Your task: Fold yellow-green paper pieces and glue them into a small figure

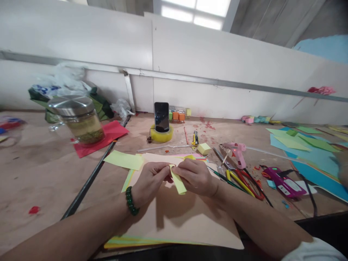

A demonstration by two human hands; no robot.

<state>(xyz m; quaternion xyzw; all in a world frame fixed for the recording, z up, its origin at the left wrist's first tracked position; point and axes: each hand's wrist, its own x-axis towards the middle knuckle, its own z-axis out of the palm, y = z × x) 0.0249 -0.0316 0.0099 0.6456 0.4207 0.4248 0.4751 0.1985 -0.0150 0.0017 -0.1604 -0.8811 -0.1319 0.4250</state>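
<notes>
Between my two hands is a narrow folded strip of pale yellow paper [178,183], its free end hanging toward me. My left hand [152,180], with a green bead bracelet [130,201] at the wrist, pinches its upper end. Pressed close on the other side, my right hand [198,177] grips the same strip between thumb and fingers. Both are above a stack of coloured paper sheets [190,221], peach on top. A loose pale yellow paper piece [123,160] lies at the stack's upper left. Beyond my hands sits a small pale yellow paper cube [203,148].
A lidded glass mug [84,125] stands on red paper at the left. A phone [161,116] leans upright on a yellow tape roll [161,135]. To the right lie scissors [224,159], pliers [240,183], a pink glue gun [236,152], a purple device [284,183] and blue and green papers [312,148].
</notes>
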